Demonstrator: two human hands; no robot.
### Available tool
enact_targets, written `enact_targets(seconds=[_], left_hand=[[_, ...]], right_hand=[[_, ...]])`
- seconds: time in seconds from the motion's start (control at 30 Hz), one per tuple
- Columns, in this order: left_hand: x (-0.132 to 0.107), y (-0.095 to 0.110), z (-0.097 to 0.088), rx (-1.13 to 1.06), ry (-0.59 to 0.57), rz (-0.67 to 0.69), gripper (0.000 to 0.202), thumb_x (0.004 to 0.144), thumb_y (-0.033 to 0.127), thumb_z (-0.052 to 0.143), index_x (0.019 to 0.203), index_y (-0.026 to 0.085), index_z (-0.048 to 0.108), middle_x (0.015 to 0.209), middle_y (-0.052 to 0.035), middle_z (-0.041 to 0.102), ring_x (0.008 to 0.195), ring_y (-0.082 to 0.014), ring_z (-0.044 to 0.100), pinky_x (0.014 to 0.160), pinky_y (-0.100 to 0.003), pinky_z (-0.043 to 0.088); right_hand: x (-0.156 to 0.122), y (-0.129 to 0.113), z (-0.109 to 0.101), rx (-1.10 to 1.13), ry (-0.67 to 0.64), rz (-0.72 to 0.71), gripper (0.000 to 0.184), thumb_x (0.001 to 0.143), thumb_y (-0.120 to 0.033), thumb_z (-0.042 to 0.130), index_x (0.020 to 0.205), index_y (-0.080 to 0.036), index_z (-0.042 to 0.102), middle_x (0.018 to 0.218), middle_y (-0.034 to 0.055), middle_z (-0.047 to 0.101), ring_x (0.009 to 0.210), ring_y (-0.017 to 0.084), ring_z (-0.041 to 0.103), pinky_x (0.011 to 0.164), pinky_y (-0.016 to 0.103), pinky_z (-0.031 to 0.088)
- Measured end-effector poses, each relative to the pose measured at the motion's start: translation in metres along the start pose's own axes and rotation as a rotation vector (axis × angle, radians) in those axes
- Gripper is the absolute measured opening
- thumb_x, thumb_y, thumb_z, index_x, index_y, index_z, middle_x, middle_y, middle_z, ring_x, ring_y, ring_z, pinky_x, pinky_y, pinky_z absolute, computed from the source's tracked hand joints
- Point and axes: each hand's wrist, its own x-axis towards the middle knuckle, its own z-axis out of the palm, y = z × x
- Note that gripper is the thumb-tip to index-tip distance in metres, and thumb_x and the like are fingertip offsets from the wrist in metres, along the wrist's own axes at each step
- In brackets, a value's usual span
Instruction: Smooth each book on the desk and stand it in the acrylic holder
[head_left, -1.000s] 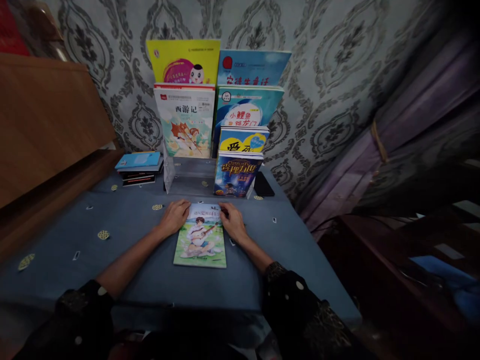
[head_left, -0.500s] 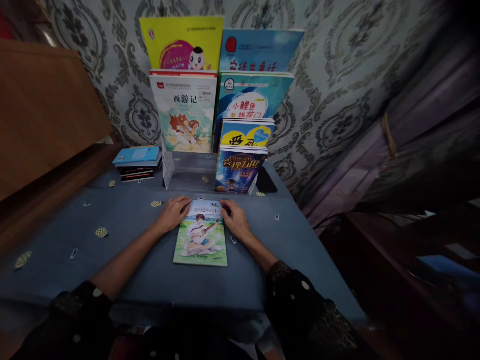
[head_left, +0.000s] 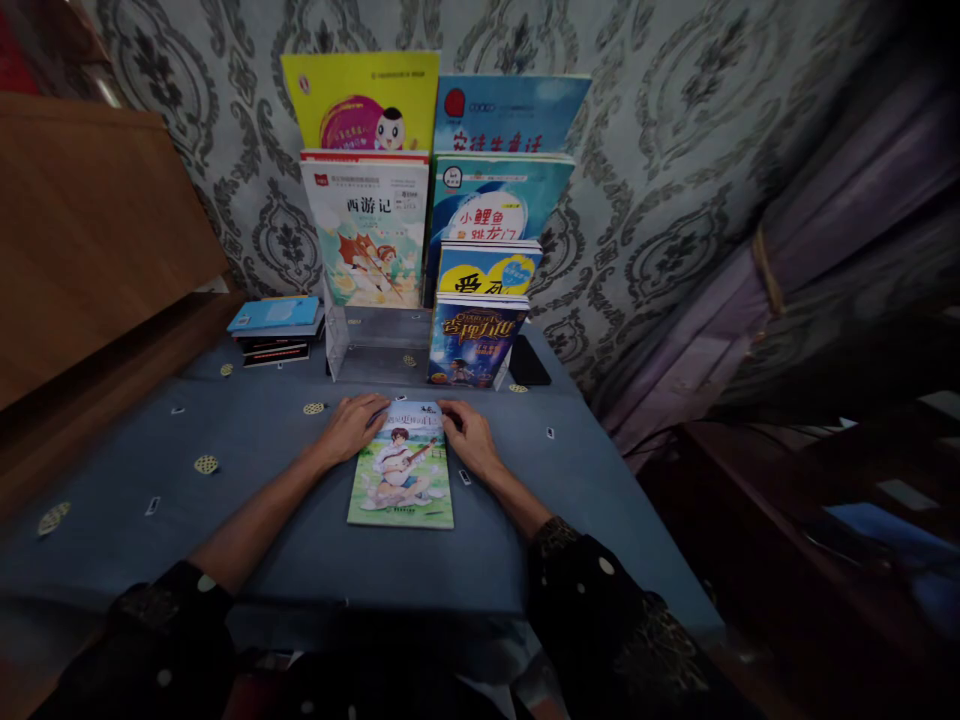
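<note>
A thin picture book [head_left: 401,480] with a green cover and a guitar player lies flat on the blue tablecloth [head_left: 247,470], straight in front of me. My left hand [head_left: 349,428] grips its far left corner, fingers curled onto the cover. My right hand [head_left: 466,436] holds the far right corner the same way. Both forearms rest on the cloth, in dark patterned sleeves.
Behind the book stands a clear tiered rack [head_left: 367,345] with several children's books upright, the nearest a dark blue one [head_left: 474,340]. A small book stack [head_left: 276,328] lies at the left, a black phone [head_left: 528,362] at the right. There is a wooden board [head_left: 90,230] on the left and a curtain [head_left: 825,250] on the right.
Only my view has shifted a little. Both hands stay on the book's far corners and the book has not moved.
</note>
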Motion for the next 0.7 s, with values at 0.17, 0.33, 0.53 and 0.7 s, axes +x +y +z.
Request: enact_targets(seconds=[0.17,0.33,0.53,0.7], left_hand=[[0.0,0.001,0.0,-0.009,0.033,0.001,0.036,0.098,0.03,0.042,0.126,0.02,0.063,0.129,-0.0097,0.065,0.12,-0.0262,0.058,0.099,-0.041,0.044],[0.008,0.0,-0.007,0.008,-0.031,0.054,0.036,0.099,0.028,0.042,0.127,0.021,0.063,0.118,-0.0094,0.066,0.109,-0.0245,0.061,0.094,-0.038,0.045],[0.021,0.006,-0.011,0.117,-0.092,0.15,0.037,0.098,0.027,0.045,0.132,0.025,0.061,0.104,-0.0078,0.06,0.097,-0.0237,0.057,0.086,-0.034,0.044],[0.022,0.004,-0.002,0.1,-0.054,0.12,0.04,0.098,0.022,0.042,0.132,0.026,0.061,0.104,-0.008,0.058,0.098,-0.0236,0.054,0.086,-0.034,0.042]], right_hand=[[0.0,-0.001,-0.001,0.0,-0.004,0.004,0.029,0.085,-0.02,0.051,0.107,-0.02,0.069,0.103,0.006,0.071,0.093,0.021,0.066,0.086,0.034,0.052],[0.0,-0.001,-0.002,0.012,-0.003,0.011,0.03,0.084,-0.02,0.051,0.107,-0.02,0.069,0.103,0.0059,0.072,0.094,0.02,0.066,0.086,0.034,0.052],[0.001,-0.002,-0.003,0.024,-0.009,0.025,0.031,0.084,-0.02,0.05,0.109,-0.017,0.068,0.106,0.0083,0.071,0.096,0.021,0.066,0.087,0.036,0.052],[0.002,0.0,-0.004,0.009,-0.022,0.031,0.03,0.085,-0.02,0.05,0.108,-0.019,0.069,0.105,0.0073,0.072,0.094,0.021,0.066,0.085,0.035,0.052]])
